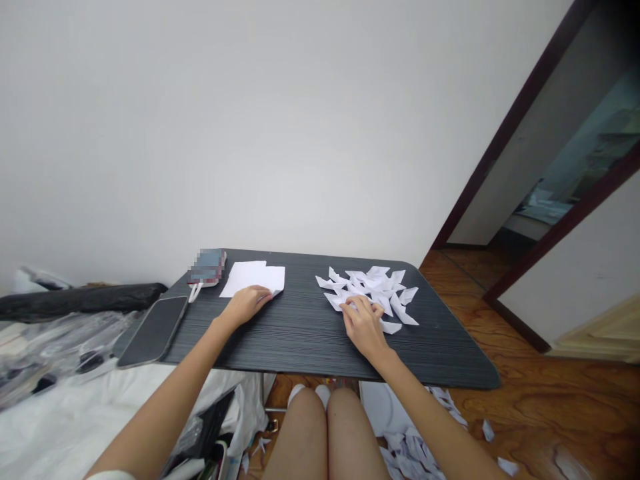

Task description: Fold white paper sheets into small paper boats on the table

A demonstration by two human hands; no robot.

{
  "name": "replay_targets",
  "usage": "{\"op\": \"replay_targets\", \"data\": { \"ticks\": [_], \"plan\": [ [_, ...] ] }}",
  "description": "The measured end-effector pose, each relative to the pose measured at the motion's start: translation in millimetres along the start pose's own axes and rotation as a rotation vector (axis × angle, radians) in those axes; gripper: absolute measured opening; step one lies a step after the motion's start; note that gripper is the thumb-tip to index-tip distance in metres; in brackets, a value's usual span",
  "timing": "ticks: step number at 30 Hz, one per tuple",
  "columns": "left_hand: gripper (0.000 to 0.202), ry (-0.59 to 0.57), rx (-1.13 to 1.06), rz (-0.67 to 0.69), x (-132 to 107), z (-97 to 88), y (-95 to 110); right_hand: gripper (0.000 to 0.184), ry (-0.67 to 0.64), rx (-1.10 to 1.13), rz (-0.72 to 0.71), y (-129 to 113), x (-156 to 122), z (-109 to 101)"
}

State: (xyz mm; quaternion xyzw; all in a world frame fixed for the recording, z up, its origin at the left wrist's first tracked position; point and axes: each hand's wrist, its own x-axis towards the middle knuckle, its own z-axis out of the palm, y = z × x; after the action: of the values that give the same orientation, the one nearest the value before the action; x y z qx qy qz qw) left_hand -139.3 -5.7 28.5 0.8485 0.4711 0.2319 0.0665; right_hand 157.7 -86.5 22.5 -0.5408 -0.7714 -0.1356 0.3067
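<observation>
Folded paper pieces (pixel 373 287) lay heaped on the tabletop (pixel 300 333) — many done, seemingly. On that heap's near edge the right hand (pixel 364 327) rested fingers-down, grip unclear; left of the heap, the left hand (pixel 245 303) lay loosely open on flat unfolded sheets (pixel 253 277).

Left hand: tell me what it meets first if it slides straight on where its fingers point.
The left hand would meet the white paper sheets; its fingertips seem to touch their edge.

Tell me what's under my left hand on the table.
The left hand rests palm down, its fingertips on the near edge of the white paper sheets, its heel on the dark table. Anything beneath the palm is covered.
</observation>
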Motion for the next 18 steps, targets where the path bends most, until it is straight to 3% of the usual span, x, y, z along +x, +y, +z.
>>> {"op": "replay_targets", "data": {
  "ticks": [4, 8, 12, 18],
  "plan": [
    [0.035, -0.04, 0.052, 0.017, 1.0, -0.2, 1.1, 0.021, 0.043, 0.109, 0.008, -13.4, 4.0, -6.8],
    [0.034, -0.032, 0.078, 0.025, 1.1, 1.4, -1.8, 0.023, -0.053, 0.266, -0.062, -31.2, 7.8, 0.5],
    [0.032, 0.012, 0.058, 0.044, -1.2, 6.6, -5.9, 0.023, -0.138, 0.436, -0.06, -53.0, 16.7, 29.5],
    [0.029, 0.107, -0.045, 0.059, -3.5, 15.4, -13.6, 0.02, -0.221, 0.492, 0.031, -82.3, 53.4, 84.6]
  ]
}}
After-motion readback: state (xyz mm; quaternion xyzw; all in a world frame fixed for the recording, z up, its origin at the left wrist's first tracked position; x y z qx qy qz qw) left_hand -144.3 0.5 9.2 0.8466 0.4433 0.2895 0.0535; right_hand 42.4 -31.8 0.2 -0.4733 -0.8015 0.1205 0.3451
